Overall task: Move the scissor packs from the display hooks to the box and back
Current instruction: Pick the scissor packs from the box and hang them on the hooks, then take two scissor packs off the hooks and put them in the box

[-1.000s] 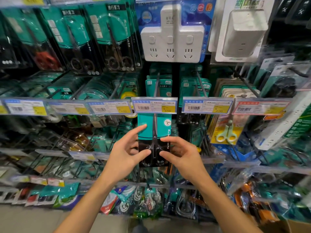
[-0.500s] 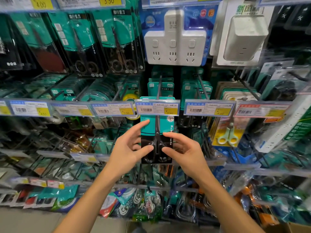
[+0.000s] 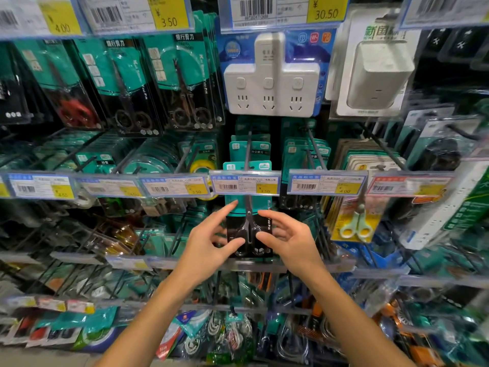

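Here, just left of the frame's centre, the left hand [image 3: 209,242] pinches the scissor pack [image 3: 250,221] by its lower left edge, thumb on the front. The pack hangs at centre frame under a price tag [image 3: 245,184] reading 3.50, its top threaded on a display hook [image 3: 248,152]. Right of centre, the right hand [image 3: 288,239] pinches the lower right edge. To do this well, I would keep the 2 grips level and slide the card straight along the hook, so the hang hole doesn't snag. The pack is teal above, black below, with 1 pair of dark scissors pointing up.
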`<move>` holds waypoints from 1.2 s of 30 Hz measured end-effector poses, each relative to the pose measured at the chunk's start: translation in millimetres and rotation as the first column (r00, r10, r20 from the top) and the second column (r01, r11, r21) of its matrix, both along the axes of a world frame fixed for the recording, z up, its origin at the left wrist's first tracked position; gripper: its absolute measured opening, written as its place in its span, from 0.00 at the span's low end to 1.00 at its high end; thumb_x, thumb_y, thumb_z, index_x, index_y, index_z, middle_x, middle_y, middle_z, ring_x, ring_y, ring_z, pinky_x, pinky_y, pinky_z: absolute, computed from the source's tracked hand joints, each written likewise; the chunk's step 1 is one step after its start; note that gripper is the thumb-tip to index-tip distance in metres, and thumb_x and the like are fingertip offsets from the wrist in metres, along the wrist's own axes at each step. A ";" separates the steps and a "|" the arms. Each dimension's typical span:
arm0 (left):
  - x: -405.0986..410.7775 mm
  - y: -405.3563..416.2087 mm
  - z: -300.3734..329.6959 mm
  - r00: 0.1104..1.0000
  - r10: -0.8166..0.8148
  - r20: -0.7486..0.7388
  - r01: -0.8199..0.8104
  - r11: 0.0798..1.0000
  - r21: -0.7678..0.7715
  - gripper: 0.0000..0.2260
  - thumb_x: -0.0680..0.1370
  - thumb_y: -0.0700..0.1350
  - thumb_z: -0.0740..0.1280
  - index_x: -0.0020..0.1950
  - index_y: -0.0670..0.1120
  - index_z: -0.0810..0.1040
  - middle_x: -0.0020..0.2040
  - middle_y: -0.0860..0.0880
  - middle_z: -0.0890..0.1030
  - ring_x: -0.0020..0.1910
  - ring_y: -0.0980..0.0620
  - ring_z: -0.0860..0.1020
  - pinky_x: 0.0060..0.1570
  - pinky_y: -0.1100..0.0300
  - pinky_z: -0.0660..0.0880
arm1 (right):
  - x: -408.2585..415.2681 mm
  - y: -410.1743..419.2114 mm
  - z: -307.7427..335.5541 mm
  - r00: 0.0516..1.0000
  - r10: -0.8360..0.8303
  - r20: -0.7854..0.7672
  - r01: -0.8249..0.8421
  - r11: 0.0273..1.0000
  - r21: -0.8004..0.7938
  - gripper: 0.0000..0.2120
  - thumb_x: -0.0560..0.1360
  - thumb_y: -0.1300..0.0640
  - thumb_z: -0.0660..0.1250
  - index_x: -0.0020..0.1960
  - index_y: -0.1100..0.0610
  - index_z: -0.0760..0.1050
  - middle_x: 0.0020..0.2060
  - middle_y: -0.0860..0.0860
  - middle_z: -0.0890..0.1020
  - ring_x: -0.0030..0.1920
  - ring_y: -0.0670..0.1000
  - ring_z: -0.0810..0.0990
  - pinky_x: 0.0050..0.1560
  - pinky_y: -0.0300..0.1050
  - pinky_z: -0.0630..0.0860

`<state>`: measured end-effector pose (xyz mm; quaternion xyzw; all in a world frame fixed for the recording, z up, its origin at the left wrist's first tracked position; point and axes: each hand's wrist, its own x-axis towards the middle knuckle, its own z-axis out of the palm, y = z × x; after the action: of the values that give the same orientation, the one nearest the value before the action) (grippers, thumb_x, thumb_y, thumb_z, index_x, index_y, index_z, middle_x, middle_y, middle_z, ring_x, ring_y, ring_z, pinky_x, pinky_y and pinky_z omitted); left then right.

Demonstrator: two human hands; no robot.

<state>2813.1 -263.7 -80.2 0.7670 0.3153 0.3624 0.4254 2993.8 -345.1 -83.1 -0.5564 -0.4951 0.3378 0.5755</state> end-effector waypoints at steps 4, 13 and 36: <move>6.4 16.5 -5.4 0.999 -0.013 -0.035 0.013 1.000 -0.003 0.32 0.74 0.38 0.74 0.67 0.67 0.67 0.42 0.54 0.76 0.36 0.56 0.75 0.41 0.66 0.76 | 5.7 16.1 -0.9 1.000 0.001 -0.018 -0.002 1.000 -0.026 0.17 0.74 0.60 0.72 0.59 0.46 0.78 0.33 0.44 0.79 0.35 0.45 0.76 0.51 0.37 0.75; 26.5 70.1 -16.5 0.969 0.146 -0.202 -0.156 0.987 -0.036 0.15 0.73 0.45 0.75 0.56 0.44 0.77 0.44 0.50 0.79 0.44 0.50 0.80 0.49 0.58 0.77 | 13.8 57.2 -0.3 0.994 -0.070 -0.085 0.065 0.996 -0.068 0.12 0.74 0.70 0.68 0.47 0.53 0.77 0.37 0.40 0.84 0.40 0.39 0.82 0.44 0.33 0.77; 39.2 -42.8 5.2 0.430 0.385 -0.816 0.062 0.889 0.453 0.27 0.78 0.52 0.63 0.76 0.47 0.62 0.74 0.46 0.68 0.72 0.43 0.66 0.66 0.44 0.67 | -10.2 -13.6 -23.5 0.443 0.154 0.883 0.282 0.911 -0.301 0.34 0.79 0.46 0.61 0.78 0.57 0.51 0.77 0.58 0.58 0.76 0.61 0.55 0.75 0.57 0.56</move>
<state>2852.3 -306.5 -75.0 0.8774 0.4794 0.0035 -0.0167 2983.6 -358.7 -106.6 -0.7746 -0.6191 0.0658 0.1112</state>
